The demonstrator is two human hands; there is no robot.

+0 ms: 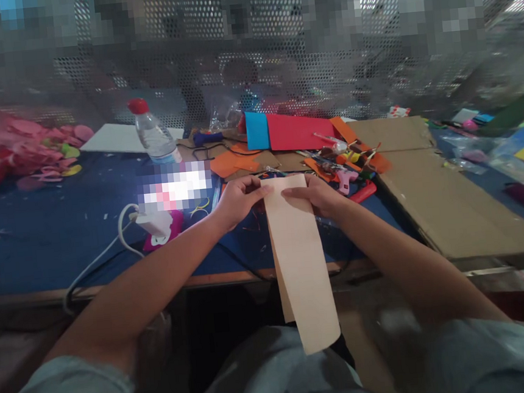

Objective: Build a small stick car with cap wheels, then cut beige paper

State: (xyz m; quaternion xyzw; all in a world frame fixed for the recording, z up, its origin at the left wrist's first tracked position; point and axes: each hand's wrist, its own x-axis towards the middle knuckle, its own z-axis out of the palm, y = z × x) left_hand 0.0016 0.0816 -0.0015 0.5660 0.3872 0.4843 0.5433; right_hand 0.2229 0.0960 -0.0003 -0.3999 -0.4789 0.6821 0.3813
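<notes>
A long beige sheet of paper [299, 254], folded over at its top, hangs down past the table's front edge toward my lap. Its two layers stand apart at the lower end. My left hand [243, 199] pinches the upper left corner between thumb and fingers. At the upper right corner my right hand [319, 194] grips the sheet, thumb on the front and fingers hidden behind it. Just beyond my right hand lie a pink glue gun [345, 180] and a red-handled tool [363, 192].
A clear bottle with a red cap [153, 132] stands at the back left, near a white charger [154, 221] with a cable. Pink cut pieces [23, 144] are heaped far left. Red card [302, 132] and orange scraps [235, 161] lie behind; cardboard [454, 192] covers the right.
</notes>
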